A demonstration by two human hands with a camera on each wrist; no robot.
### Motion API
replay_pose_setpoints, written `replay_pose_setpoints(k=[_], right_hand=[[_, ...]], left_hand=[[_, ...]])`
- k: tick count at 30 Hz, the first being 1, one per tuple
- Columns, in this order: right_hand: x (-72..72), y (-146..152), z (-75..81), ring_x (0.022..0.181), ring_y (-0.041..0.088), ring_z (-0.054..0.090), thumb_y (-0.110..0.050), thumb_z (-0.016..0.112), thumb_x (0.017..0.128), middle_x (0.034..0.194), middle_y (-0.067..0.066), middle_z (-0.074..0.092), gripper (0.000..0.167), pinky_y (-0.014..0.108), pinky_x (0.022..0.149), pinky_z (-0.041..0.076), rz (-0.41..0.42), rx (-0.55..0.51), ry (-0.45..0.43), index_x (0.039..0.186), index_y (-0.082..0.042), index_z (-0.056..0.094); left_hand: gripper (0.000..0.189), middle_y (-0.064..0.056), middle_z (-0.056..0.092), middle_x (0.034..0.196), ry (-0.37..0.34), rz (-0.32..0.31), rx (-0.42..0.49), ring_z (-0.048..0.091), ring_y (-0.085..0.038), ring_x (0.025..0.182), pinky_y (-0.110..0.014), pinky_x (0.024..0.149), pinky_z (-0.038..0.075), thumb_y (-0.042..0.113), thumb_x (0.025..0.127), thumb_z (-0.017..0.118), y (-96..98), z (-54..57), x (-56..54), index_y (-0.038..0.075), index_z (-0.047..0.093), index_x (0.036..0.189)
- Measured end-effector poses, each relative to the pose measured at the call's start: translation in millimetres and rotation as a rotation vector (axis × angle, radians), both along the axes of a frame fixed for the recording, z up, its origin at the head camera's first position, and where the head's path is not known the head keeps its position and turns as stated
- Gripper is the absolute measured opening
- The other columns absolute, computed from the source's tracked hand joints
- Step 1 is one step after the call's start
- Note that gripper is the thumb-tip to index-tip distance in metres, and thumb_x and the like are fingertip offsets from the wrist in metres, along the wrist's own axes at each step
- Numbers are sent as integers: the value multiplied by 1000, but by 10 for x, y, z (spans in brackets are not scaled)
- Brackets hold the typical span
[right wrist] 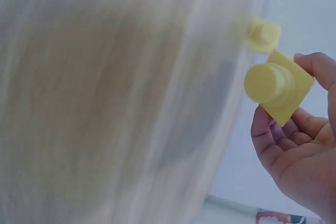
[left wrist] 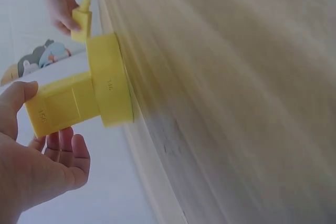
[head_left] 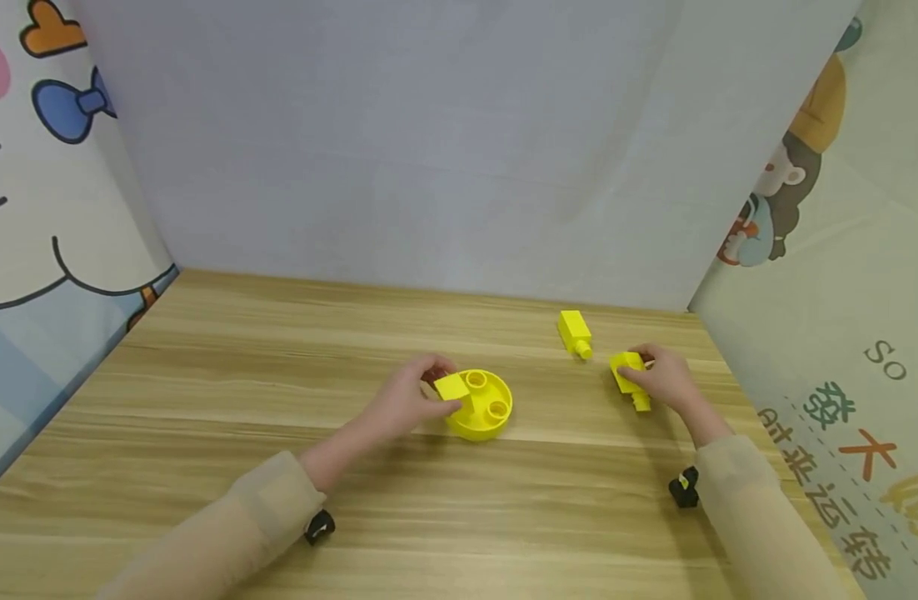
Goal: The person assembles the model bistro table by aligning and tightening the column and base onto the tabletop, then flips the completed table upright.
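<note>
A round yellow base (head_left: 480,429) with raised ring sockets lies on the table. One yellow block (left wrist: 65,103) stands upright on its left side, and my left hand (head_left: 410,396) pinches that block near its top between thumb and fingers. In the left wrist view the block's lower end meets the base; whether it is seated in a socket is hidden. Over to the right, my right hand (head_left: 663,379) pinches a second yellow block (right wrist: 294,90) between thumb and fingers. This block has a round stepped peg (right wrist: 262,83) on one end, pointing toward me.
A third yellow block (head_left: 575,330) with a peg lies behind the right hand's block, toward the table's back edge. The wooden table (head_left: 279,333) meets a pale cloth wall (head_left: 429,167) at the back. Printed cloths hang at both sides.
</note>
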State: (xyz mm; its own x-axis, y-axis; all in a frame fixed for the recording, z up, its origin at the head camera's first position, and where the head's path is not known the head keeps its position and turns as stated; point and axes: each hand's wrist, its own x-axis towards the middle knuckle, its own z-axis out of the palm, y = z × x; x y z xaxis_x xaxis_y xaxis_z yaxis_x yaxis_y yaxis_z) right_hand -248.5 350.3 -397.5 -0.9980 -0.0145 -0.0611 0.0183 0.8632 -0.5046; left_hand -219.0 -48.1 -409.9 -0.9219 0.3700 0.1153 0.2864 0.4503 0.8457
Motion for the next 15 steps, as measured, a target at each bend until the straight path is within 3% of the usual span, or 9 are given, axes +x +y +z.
replay_pose_setpoints(k=[8,15], right_hand=[[117,-302,271,106,36,52,-37,61,91,127,25,50,60,39,74,52,27,-55,56,135,1,46],[230,-663,445,103,34,55,-34,64,89,126,21,52,58,37,72,56,68,-183,122,136,-6,47]], left_hand=[[38,-4,59,113,35,-44,-2,53,-21,97,-31,79,51,15,80,76,-231,-37,-187,10,62,115],[37,-4,60,114,20,-77,-19,53,-20,100,-32,81,52,17,82,74,-354,-30,-305,11,63,118]])
